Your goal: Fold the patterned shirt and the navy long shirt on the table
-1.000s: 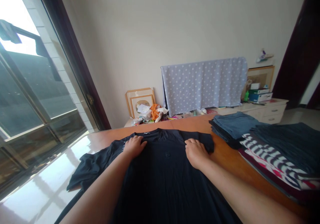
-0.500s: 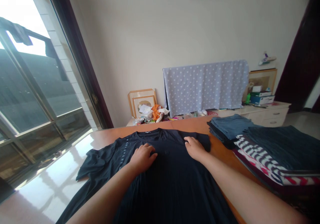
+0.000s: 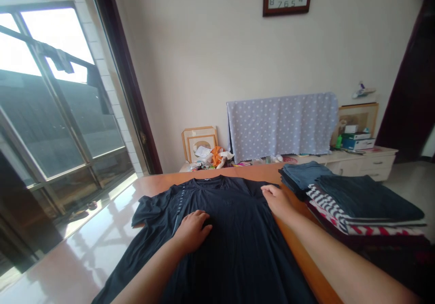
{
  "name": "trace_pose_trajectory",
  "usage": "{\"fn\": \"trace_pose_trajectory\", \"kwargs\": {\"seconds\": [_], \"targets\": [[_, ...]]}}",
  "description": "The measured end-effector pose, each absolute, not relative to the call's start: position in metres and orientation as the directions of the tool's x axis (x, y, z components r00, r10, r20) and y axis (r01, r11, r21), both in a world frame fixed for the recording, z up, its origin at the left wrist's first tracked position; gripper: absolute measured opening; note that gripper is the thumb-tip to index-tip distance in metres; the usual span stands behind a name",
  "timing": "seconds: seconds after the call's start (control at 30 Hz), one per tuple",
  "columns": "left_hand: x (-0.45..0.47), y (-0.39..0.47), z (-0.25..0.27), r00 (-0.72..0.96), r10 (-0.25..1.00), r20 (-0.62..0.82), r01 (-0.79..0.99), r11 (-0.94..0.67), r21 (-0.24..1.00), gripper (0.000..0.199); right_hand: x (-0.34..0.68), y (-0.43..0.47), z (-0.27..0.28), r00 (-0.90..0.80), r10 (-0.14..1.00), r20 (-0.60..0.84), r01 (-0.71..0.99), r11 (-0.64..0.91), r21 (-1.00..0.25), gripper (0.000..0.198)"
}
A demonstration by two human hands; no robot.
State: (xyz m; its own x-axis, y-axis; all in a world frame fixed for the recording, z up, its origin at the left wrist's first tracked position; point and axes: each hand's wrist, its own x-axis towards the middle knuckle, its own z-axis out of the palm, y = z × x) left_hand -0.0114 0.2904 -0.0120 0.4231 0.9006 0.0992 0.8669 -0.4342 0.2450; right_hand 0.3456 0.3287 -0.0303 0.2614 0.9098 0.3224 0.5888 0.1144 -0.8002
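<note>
A dark navy T-shirt (image 3: 234,231) lies spread on the table, its neckline at the far side and its hem running out of view toward me. White lettering runs down near its left sleeve, which is bunched and creased. My left hand (image 3: 193,231) rests on the left chest of the shirt, palm down, with the thumb apart from the fingers. At the right sleeve is my right hand (image 3: 279,203), its fingers curled together on the cloth; the fingertips are partly hidden.
Folded clothes (image 3: 370,200) are stacked on the right, with folded jeans (image 3: 306,175) behind them. The glossy orange-brown table (image 3: 91,236) reaches to a window on the left. Beyond its far edge, a low cabinet (image 3: 377,163) holds boxes, frames and a polka-dot cloth (image 3: 282,125) over something.
The view has tilted up, showing more of the wall clock. My right hand has moved outward along the right sleeve, and its fingers are more curled. My left hand stays on the shirt's chest.
</note>
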Motion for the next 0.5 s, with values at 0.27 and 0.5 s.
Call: {"fn": "trace_pose_trajectory", "kwargs": {"seconds": [0.27,0.5], "targets": [[-0.032,0.166,0.014,0.415,0.904,0.099,0.823,-0.419,0.383,0.038,0.329,0.211,-0.03,0.043,0.976,0.212,0.524,0.159,-0.837,0.038],[-0.068,0.056,0.007,0.194,0.952,0.237,0.801,-0.294,0.522,0.036,0.33,0.113,-0.027,0.017,0.985,0.17,0.542,0.133,-0.83,0.045]]}}
